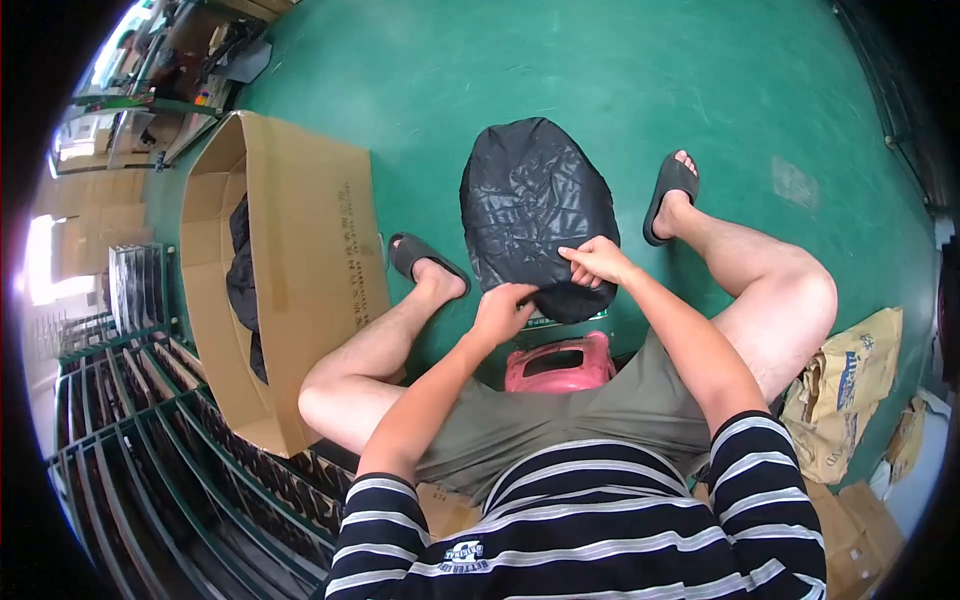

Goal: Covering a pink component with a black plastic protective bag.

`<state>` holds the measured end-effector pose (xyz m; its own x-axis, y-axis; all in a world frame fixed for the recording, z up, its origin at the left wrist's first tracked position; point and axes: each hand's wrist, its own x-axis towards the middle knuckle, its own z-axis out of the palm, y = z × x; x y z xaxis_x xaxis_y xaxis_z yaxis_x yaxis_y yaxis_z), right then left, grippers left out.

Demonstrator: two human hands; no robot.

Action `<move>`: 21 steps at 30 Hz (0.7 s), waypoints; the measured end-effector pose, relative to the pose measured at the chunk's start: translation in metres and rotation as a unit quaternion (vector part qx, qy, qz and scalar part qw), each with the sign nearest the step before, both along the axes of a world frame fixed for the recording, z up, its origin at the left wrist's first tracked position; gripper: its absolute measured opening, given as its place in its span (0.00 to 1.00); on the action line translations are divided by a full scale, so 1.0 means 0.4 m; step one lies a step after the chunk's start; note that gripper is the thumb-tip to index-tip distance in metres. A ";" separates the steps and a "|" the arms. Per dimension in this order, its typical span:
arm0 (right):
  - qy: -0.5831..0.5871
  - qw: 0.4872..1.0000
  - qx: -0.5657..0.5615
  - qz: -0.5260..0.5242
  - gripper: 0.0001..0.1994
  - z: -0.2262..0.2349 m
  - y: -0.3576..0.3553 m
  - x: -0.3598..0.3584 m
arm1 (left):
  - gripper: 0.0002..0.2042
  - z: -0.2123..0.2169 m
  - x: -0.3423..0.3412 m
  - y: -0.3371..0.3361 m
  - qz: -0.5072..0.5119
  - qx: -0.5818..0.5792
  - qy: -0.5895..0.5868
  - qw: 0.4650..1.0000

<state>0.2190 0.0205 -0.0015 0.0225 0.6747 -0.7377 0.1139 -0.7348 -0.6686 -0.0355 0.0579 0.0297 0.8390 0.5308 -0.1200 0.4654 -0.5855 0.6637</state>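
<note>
In front of me, between my feet, is a black oval thing of thin, shiny, wrinkled material, like a bag or cover. Its exact kind does not show. My right hand pinches it near its lower right edge, with the thumb on top. At its near left edge my left hand has its fingers curled onto the rim; the fingertips are partly hidden. Under the near edge, a thin strip of a green and white thing peeks out.
A pink plastic stool stands between my legs. To the left, a large open cardboard box holds black material. Dark metal racks fill the lower left. Brown paper sacks lie at the right on the green floor.
</note>
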 end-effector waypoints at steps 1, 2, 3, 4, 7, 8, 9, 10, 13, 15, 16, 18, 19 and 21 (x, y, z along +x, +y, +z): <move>-0.038 0.999 0.003 0.003 0.30 -0.002 0.001 0.007 | 0.18 -0.001 0.025 0.013 0.085 -0.066 0.032 0.994; -0.038 0.999 0.004 0.005 0.30 -0.004 0.003 0.016 | 0.15 0.000 0.043 0.032 0.169 -0.131 0.062 0.975; -0.045 0.999 0.002 0.028 0.31 -0.003 0.004 0.026 | 0.16 -0.012 0.049 0.057 0.153 -0.153 0.073 0.974; -0.051 0.997 0.000 0.051 0.32 0.003 0.008 0.029 | 0.17 -0.028 0.049 0.080 0.138 -0.174 0.083 0.971; -0.028 0.996 0.029 0.079 0.30 0.023 0.008 0.017 | 0.13 -0.099 0.028 0.122 0.140 -0.267 0.084 0.950; -0.013 0.993 0.063 0.095 0.29 0.031 0.011 0.010 | 0.11 -0.120 0.012 0.132 0.135 -0.343 0.070 0.927; 0.003 0.993 0.044 0.110 0.31 0.030 0.005 0.021 | 0.14 -0.089 0.031 0.130 0.140 -0.379 0.081 0.911; 0.000 0.993 0.041 0.106 0.31 0.028 0.000 0.026 | 0.14 -0.101 0.036 0.129 0.135 -0.381 0.080 0.911; -0.051 0.983 0.053 0.166 0.39 0.041 -0.001 0.015 | 0.12 -0.112 0.037 0.128 0.164 -0.422 0.056 0.890; -0.094 0.965 0.111 0.217 0.46 0.074 -0.011 0.006 | 0.12 -0.112 0.035 0.127 0.171 -0.410 0.060 0.894; -0.115 0.953 0.140 0.243 0.50 0.101 -0.013 -0.003 | 0.12 -0.106 0.038 0.127 0.172 -0.410 0.059 0.894; -0.126 0.931 0.163 0.301 0.59 0.144 -0.027 -0.023 | 0.12 -0.093 0.044 0.128 0.173 -0.397 0.080 0.898; -0.169 0.913 0.173 0.328 0.61 0.157 -0.037 -0.040 | 0.12 -0.092 0.042 0.129 0.174 -0.397 0.080 0.898; -0.254 0.876 0.190 0.364 0.60 0.177 -0.056 -0.075 | 0.12 -0.087 0.043 0.128 0.170 -0.373 0.099 0.907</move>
